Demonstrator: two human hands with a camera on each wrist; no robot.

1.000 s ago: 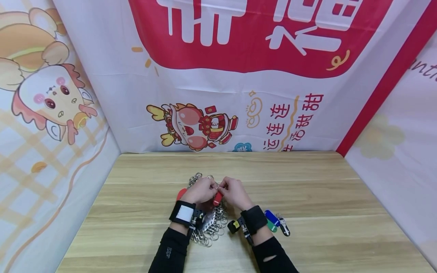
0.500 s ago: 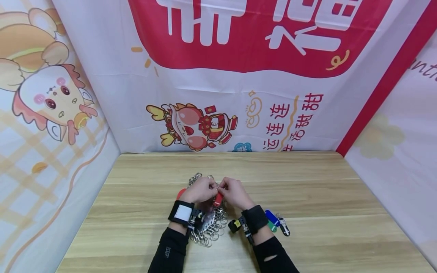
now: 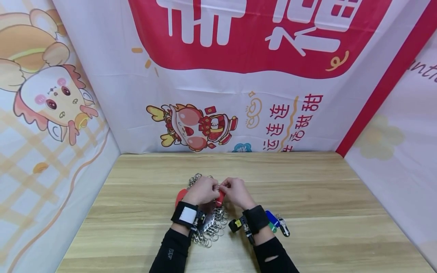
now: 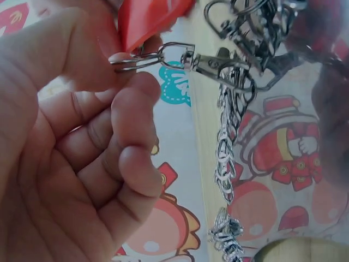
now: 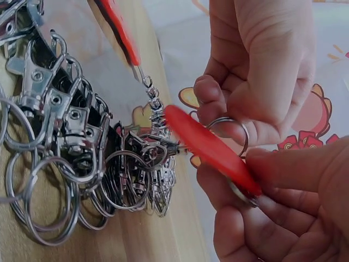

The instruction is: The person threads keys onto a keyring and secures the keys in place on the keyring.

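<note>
My left hand (image 3: pixel 204 189) pinches a metal split ring (image 4: pixel 136 62), which is joined to a swivel clasp (image 4: pixel 221 71). A red plastic key tag (image 5: pixel 210 144) hangs between both hands. My right hand (image 3: pixel 236 192) holds this tag by its lower end and its small ring, with thumb and fingers, in the right wrist view. The tag crosses in front of part of the split ring, so whether the two are linked cannot be told. Many similar clasps with rings (image 3: pixel 213 227) hang in a dense row beneath and beside my left hand.
Another red piece (image 3: pixel 181 196) shows left of my left hand. Right of my right wrist lie a blue key tag (image 3: pixel 272 218), a green key tag (image 3: pixel 272 227) and a black-and-silver clip (image 3: pixel 283 226) on the wooden table (image 3: pixel 324 189). Printed cloth walls (image 3: pixel 112 94) surround the table.
My left hand and wrist shift slightly to the right. The red key tag changes its tilt between the hands, and more of the red piece at the left shows.
</note>
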